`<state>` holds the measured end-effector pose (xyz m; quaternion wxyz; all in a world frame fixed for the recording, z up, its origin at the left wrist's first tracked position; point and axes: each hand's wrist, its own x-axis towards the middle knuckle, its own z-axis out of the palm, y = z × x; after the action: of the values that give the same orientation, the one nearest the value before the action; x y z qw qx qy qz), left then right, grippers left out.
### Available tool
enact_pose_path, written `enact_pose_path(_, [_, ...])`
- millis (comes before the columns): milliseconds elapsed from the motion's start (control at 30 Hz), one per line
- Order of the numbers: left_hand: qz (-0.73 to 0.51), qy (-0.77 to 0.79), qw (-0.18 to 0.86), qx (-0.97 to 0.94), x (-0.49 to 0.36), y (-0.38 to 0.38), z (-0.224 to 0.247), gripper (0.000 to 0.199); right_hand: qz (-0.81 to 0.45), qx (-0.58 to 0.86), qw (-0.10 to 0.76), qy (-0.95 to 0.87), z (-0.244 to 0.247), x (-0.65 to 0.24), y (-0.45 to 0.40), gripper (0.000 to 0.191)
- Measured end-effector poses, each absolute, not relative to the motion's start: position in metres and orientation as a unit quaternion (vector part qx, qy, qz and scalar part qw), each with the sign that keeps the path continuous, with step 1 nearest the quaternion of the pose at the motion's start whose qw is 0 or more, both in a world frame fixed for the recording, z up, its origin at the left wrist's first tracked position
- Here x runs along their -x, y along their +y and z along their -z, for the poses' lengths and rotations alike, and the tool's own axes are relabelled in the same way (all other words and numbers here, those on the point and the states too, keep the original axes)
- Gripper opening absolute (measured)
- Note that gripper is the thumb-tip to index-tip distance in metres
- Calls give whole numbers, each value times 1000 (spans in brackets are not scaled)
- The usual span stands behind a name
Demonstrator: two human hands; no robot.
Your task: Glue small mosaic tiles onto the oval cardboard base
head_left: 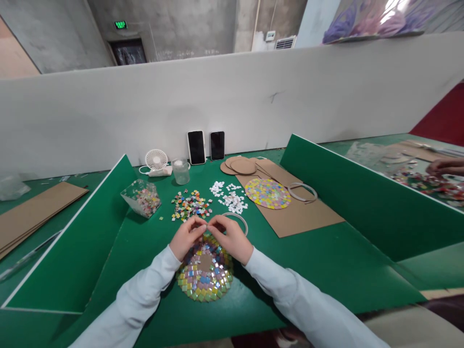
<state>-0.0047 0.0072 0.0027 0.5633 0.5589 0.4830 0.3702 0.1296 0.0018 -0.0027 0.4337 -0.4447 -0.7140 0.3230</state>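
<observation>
My left hand [186,237] and my right hand [232,238] meet at the fingertips above the far edge of a round mosaic disc [205,280]. Both are closed in a pinch; whatever is between the fingers is too small to make out. Glossy square tiles in yellow, green, pink and blue cover the disc, around a bare brown patch in its middle. Just beyond my hands lies a heap of mixed coloured tiles [191,204]. White backing bits [234,200] are scattered to its right. A roll of pale tape [242,221] lies partly behind my right hand.
A clear tub of tiles [143,199] stands left, near a glass mug [181,173] and white fan [156,159]. Two phones [196,147] lean on the back wall. Another mosaic disc [267,193] rests on cardboard [290,222]. Green dividers [348,193] flank the space; a co-worker's hand [447,167] shows right.
</observation>
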Motion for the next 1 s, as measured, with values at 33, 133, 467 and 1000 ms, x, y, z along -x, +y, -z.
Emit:
enact_pose_path(33, [-371,483,570,-552,5,7,-2,31,-320,444,435,-715,3,-130,2,12])
enact_pose_path(133, [-378,477,584,-538,5,8,-1,32,-314,444,434,-718,3,-130,1,12])
enact_pose_path(467, [-387,479,600,-510,5,8,1,33,-315,449,432,-716,4,-130,2,12])
enact_pose_path(1000, [-386,492,576,-526,2,6,-5,33,-318,459,422,-714,1,-130,1,11])
